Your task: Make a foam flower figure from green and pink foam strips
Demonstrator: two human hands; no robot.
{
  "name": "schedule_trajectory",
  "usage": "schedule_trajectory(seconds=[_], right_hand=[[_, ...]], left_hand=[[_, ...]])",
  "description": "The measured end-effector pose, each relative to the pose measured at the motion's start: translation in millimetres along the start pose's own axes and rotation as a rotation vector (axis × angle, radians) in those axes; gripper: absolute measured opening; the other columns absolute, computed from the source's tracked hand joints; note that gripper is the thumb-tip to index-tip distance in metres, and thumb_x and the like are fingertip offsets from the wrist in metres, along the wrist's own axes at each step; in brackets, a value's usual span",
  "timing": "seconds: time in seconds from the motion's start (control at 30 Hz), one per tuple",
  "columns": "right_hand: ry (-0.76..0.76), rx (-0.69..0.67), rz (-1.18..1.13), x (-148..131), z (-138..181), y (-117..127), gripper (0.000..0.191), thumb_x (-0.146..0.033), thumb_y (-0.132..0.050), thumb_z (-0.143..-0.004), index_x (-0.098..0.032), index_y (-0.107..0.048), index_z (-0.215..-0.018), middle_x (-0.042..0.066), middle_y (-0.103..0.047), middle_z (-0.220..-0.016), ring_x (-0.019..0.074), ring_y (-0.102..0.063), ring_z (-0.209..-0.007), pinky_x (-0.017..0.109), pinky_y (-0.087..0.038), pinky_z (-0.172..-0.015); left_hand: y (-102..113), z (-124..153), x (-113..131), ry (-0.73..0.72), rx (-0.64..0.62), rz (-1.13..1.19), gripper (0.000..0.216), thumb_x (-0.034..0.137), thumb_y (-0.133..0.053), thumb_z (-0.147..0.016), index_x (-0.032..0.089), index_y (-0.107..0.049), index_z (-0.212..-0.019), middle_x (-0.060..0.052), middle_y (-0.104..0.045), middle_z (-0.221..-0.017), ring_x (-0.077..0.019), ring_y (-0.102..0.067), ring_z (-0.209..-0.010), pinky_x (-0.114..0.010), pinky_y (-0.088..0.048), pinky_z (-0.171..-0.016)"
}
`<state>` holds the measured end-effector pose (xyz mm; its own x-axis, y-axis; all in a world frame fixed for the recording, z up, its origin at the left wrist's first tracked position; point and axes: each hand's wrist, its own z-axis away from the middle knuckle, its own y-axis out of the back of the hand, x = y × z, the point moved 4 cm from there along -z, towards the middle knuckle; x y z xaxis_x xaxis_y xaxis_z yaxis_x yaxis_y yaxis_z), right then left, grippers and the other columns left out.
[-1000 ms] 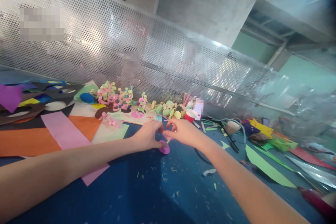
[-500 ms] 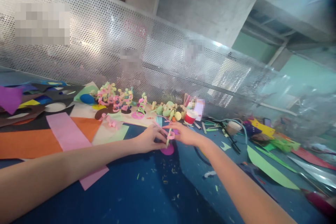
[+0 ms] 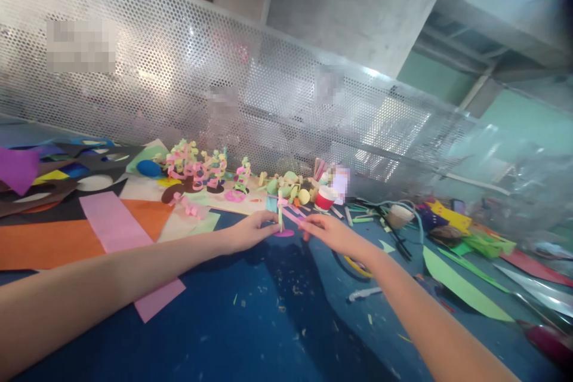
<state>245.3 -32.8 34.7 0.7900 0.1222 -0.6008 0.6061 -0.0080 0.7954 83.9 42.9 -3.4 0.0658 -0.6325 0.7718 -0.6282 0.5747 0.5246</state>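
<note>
A small paper craft [image 3: 282,218] stands on the blue table [image 3: 250,322]: a magenta round base with a pale green upright strip and pink strips on it. My left hand [image 3: 248,230] lies to its left, fingertips touching the round base. My right hand [image 3: 329,231] is to its right, fingers pinched on a pink strip that reaches from the craft. Both arms stretch far forward across the table.
Several finished curly paper figures [image 3: 197,170] stand by the perforated metal wall [image 3: 224,83]. Coloured paper sheets [image 3: 67,233] lie at the left. A red cup [image 3: 325,197], a brown cup [image 3: 397,215], green strips [image 3: 461,286] and scraps lie at the right.
Both hands have pushed the paper craft farther away across the table, toward the row of figures. The craft now stands upright on its magenta base.
</note>
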Motion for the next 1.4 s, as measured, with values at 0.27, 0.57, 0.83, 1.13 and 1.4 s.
schedule_trajectory(seconds=[0.27,0.57,0.83,1.13,1.4], right_hand=[[-0.063,-0.050,0.044,-16.3,30.6,5.6,0.018,-0.023,-0.037,-0.087,-0.023,-0.050,-0.099,-0.001,-0.060,-0.071,0.0117,-0.057,-0.056,0.027,-0.044,-0.061],[0.177,-0.039,0.503,-37.5,47.7,-14.9,0.043,-0.012,-0.038,-0.085,-0.033,-0.047,-0.121,0.003,-0.062,-0.104,0.0172,-0.059,-0.088,0.030,-0.045,-0.072],[0.468,-0.071,0.956,-55.0,49.3,-30.0,0.011,-0.015,-0.051,-0.083,-0.018,-0.060,-0.077,0.003,-0.060,-0.075,0.0168,-0.052,-0.075,0.027,-0.035,-0.058],[0.516,0.043,0.871,-110.3,22.7,-31.9,0.014,-0.018,-0.054,-0.079,-0.017,-0.063,-0.068,0.003,-0.060,-0.067,0.0175,-0.050,-0.073,0.031,-0.031,-0.066],[-0.185,-0.173,-0.101,-66.5,-28.1,-6.8,0.010,-0.008,-0.058,-0.059,-0.016,-0.059,-0.063,-0.002,-0.059,-0.055,0.0096,-0.048,-0.048,0.022,-0.032,-0.047]], left_hand=[[-3.7,-2.2,-11.8,0.041,-0.001,-0.033,0.026,0.038,-0.040,-0.084,0.017,-0.054,-0.084,0.001,-0.053,-0.073,-0.0136,-0.049,-0.068,-0.024,-0.039,-0.064],[-6.6,-2.7,-14.3,-0.001,-0.022,-0.036,0.022,0.036,-0.047,-0.082,0.018,-0.057,-0.088,-0.002,-0.061,-0.087,-0.0165,-0.056,-0.083,-0.027,-0.042,-0.079],[-5.9,-0.4,-6.0,-0.068,-0.059,-0.019,0.020,0.032,-0.049,-0.081,0.017,-0.059,-0.090,-0.002,-0.062,-0.088,-0.0153,-0.057,-0.083,-0.025,-0.043,-0.079],[-9.7,2.6,-0.9,-0.186,-0.077,-0.072,0.021,0.020,-0.055,-0.074,0.013,-0.060,-0.093,-0.004,-0.064,-0.093,-0.0191,-0.058,-0.087,-0.025,-0.043,-0.076],[-7.8,4.7,5.4,-0.204,-0.101,-0.034,0.013,0.027,-0.062,-0.073,0.018,-0.068,-0.081,-0.004,-0.063,-0.099,-0.0173,-0.058,-0.090,-0.026,-0.042,-0.083]])
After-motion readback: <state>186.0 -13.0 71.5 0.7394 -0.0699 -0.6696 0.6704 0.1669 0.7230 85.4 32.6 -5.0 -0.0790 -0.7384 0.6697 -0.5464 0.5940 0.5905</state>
